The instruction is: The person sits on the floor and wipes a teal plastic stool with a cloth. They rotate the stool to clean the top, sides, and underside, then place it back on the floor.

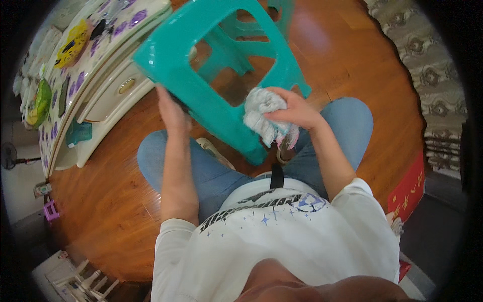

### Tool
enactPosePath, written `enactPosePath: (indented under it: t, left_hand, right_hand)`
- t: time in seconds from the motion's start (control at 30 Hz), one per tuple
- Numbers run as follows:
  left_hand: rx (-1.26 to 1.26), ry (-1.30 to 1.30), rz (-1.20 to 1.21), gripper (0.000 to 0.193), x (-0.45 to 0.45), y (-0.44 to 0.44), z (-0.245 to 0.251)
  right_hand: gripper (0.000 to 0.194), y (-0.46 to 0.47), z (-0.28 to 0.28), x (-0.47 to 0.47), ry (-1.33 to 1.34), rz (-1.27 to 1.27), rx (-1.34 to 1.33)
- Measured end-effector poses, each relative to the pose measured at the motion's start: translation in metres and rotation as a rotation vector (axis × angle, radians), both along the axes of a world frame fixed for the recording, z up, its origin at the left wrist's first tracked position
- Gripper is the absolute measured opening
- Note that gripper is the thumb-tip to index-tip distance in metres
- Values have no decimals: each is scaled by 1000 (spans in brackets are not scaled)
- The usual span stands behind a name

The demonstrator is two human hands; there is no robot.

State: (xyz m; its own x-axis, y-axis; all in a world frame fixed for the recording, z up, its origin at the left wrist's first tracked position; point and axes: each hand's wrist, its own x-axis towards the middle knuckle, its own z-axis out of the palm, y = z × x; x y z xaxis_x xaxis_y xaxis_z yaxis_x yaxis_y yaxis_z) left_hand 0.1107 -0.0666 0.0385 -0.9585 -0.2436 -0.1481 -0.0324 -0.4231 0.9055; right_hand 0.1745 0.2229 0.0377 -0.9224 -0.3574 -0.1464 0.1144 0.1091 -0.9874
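A teal plastic stool [169,45] is tilted in front of me between my knees, with one openwork side facing up. My left hand [173,111] holds its left edge; the fingers are partly hidden behind the plastic and blurred. In my right hand [292,107] is a bunched whitish cloth [260,109] with pink and blue at its lower end. The cloth lies against the stool's right-hand leg, near the large side opening. More teal plastic [281,15] shows behind the stool; I cannot tell whether it belongs to a second one.
To the left stands a cream cabinet with a drawer [113,90], its top covered by a purple-patterned cloth [77,85]. A yellow basket [73,43] and a green package [39,104] lie on it. Patterned curtain [430,75] hangs right of the wooden floor [362,64].
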Motion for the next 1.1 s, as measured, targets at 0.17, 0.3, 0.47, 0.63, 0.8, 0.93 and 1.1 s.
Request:
enactPosePath:
  t: [0.17, 0.3, 0.47, 0.63, 0.8, 0.93, 1.1]
  left_hand:
    - [-56, 5, -223, 57, 10, 19, -6]
    - [-88, 54, -338, 61, 9, 28, -9]
    - [-159, 233, -481, 60, 19, 47, -7]
    - [-158, 134, -318, 59, 15, 53, -5]
    - [-347, 103, -309, 52, 18, 50, -5]
    - [-518, 281, -424, 40, 30, 68, -3]
    - [-565, 390, -509, 30, 43, 82, 3]
  right_hand:
    - [64, -16, 47, -19, 60, -285, -203]
    - [62, -25, 95, -36, 552, -231, -78]
    - [63, -55, 105, -63, 971, -124, 148]
    - [60, -40, 38, -41, 937, -157, 290]
    - [57, 24, 4, 19, 93, -255, 328]
    - [56, 37, 30, 23, -42, -421, -443]
    - [56, 9, 46, 20, 63, -323, -398]
